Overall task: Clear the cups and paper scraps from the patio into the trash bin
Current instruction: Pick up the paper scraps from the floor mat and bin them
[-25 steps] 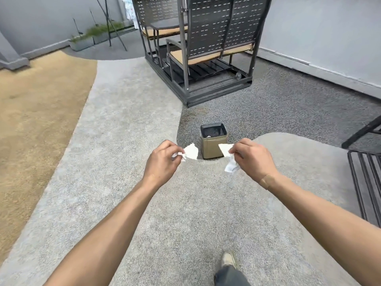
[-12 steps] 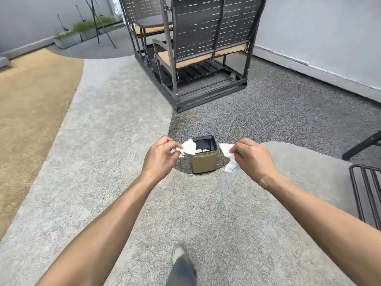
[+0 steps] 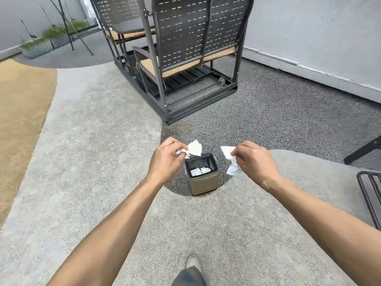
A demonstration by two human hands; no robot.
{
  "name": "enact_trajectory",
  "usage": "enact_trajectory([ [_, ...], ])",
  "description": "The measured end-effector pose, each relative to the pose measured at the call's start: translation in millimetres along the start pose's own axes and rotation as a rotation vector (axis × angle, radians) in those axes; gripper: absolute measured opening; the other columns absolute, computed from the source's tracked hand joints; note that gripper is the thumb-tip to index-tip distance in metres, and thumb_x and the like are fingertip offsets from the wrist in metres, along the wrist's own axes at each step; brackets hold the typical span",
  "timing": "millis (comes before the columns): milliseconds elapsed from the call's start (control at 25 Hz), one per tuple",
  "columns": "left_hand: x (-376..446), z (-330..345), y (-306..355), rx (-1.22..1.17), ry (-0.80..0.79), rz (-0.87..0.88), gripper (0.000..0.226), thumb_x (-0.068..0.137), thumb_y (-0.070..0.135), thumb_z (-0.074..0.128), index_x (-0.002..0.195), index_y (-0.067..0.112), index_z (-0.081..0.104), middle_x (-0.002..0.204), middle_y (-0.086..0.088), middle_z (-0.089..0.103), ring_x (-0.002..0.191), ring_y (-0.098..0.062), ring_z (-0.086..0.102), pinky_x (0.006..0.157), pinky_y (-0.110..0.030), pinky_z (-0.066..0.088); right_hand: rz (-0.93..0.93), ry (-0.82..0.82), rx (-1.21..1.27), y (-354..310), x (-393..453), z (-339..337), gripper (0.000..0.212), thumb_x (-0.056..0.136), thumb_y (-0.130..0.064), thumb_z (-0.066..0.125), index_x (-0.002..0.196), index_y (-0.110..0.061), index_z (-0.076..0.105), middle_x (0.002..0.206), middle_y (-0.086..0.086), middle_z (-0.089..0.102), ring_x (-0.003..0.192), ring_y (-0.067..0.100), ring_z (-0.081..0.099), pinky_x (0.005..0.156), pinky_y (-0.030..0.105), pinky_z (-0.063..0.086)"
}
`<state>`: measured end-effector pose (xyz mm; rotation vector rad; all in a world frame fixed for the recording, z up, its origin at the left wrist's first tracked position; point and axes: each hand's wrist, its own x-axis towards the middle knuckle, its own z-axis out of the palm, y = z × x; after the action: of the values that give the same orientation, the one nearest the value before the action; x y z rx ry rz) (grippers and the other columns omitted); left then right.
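Note:
A small tan trash bin (image 3: pixel 204 182) with a black liner stands on the dark gravel patch just ahead, with white crumpled paper inside it (image 3: pixel 199 170). My left hand (image 3: pixel 165 159) pinches a white paper scrap (image 3: pixel 193 149) just above the bin's left rim. My right hand (image 3: pixel 252 161) grips another white paper scrap (image 3: pixel 231 159) to the right of the bin and slightly above it. Both hands are held out in front of me, either side of the bin.
A dark metal glider bench (image 3: pixel 185 48) with tan cushions stands beyond the bin. A black metal chair frame (image 3: pixel 371 195) is at the right edge. Grey wall (image 3: pixel 309 34) runs behind; planters (image 3: pixel 41 43) sit far left. My shoe (image 3: pixel 192 264) is on the pale paving.
I have walked closer to the bin, which now sits lower and nearer, between my hands. Both hands still hold their scraps, the left one now over the bin's rim.

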<state>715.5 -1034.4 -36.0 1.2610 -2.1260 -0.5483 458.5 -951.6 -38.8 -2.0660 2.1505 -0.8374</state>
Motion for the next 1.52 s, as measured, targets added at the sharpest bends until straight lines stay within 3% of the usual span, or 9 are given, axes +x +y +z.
enact_trajectory([
  [160, 69, 3, -30, -0.014, -0.033, 0.014, 0.012, 0.087, 0.019, 0.067, 0.095, 0.027, 0.072, 0.096, 0.013, 0.057, 0.082, -0.004, 0.06, 0.08, -0.037, 0.055, 0.001, 0.045, -0.004, 4, 60, 23, 0.014, 0.082, -0.008, 0.065, 0.083, -0.019, 0.073, 0.091, -0.007, 0.068, 0.075, 0.018, 0.064, 0.065, 0.031, 0.052],
  [280, 110, 12, -51, -0.016, -0.052, 0.007, 0.012, 0.087, 0.018, 0.068, 0.094, 0.027, 0.072, 0.095, 0.013, 0.057, 0.082, -0.005, 0.06, 0.08, -0.037, 0.054, -0.004, 0.05, -0.024, 14, 102, 39, 0.013, 0.081, -0.006, 0.068, 0.082, -0.018, 0.073, 0.088, -0.006, 0.068, 0.07, 0.018, 0.063, 0.062, 0.023, 0.042],
  [520, 202, 43, -86, 0.023, -0.05, -0.021, 0.012, 0.087, 0.019, 0.068, 0.096, 0.026, 0.072, 0.097, 0.012, 0.057, 0.081, -0.003, 0.058, 0.078, -0.036, 0.054, -0.029, -0.011, -0.011, 53, 201, 73, 0.01, 0.085, -0.012, 0.065, 0.087, -0.019, 0.072, 0.094, -0.007, 0.067, 0.074, 0.016, 0.062, 0.064, 0.027, 0.05],
  [880, 343, 116, -112, 0.042, -0.065, -0.184, 0.012, 0.088, 0.018, 0.067, 0.098, 0.025, 0.071, 0.099, 0.011, 0.056, 0.08, 0.001, 0.054, 0.082, -0.027, 0.051, -0.059, -0.103, 0.073, 148, 348, 129, 0.009, 0.085, -0.011, 0.067, 0.087, -0.017, 0.072, 0.093, -0.005, 0.068, 0.072, 0.012, 0.061, 0.067, 0.026, 0.049],
  [1160, 372, 158, -147, 0.054, -0.157, -0.313, 0.016, 0.088, 0.016, 0.066, 0.102, 0.023, 0.071, 0.1, 0.011, 0.053, 0.078, -0.002, 0.052, 0.08, -0.026, 0.046, 0.022, -0.268, 0.072, 181, 388, 187, 0.017, 0.087, -0.006, 0.059, 0.091, -0.016, 0.073, 0.097, -0.003, 0.068, 0.079, 0.014, 0.064, 0.074, 0.028, 0.053],
  [1280, 372, 172, -173, 0.048, -0.237, -0.347, 0.017, 0.09, 0.016, 0.064, 0.105, 0.021, 0.07, 0.101, 0.011, 0.052, 0.077, 0.005, 0.05, 0.078, -0.022, 0.046, 0.108, -0.31, 0.067, 189, 386, 220, 0.018, 0.088, -0.007, 0.059, 0.092, -0.017, 0.073, 0.099, -0.003, 0.068, 0.077, 0.01, 0.062, 0.077, 0.029, 0.055],
  [1360, 367, 184, -193, 0.062, -0.301, -0.38, 0.018, 0.091, 0.017, 0.064, 0.107, 0.022, 0.069, 0.103, 0.01, 0.052, 0.079, -0.002, 0.056, 0.078, -0.025, 0.051, 0.175, -0.348, 0.058, 194, 382, 246, 0.017, 0.088, -0.006, 0.06, 0.092, -0.017, 0.073, 0.1, -0.002, 0.068, 0.073, 0.007, 0.06, 0.078, 0.026, 0.055],
  [1520, 348, 217, -238, 0.07, -0.402, -0.433, 0.018, 0.09, 0.017, 0.064, 0.107, 0.02, 0.07, 0.107, 0.005, 0.056, 0.089, -0.009, 0.056, 0.09, -0.031, 0.05, 0.293, -0.459, 0.034, 203, 365, 305, 0.018, 0.09, -0.007, 0.058, 0.094, -0.019, 0.072, 0.101, 0.0, 0.069, 0.066, 0.007, 0.058, 0.067, 0.02, 0.052],
])
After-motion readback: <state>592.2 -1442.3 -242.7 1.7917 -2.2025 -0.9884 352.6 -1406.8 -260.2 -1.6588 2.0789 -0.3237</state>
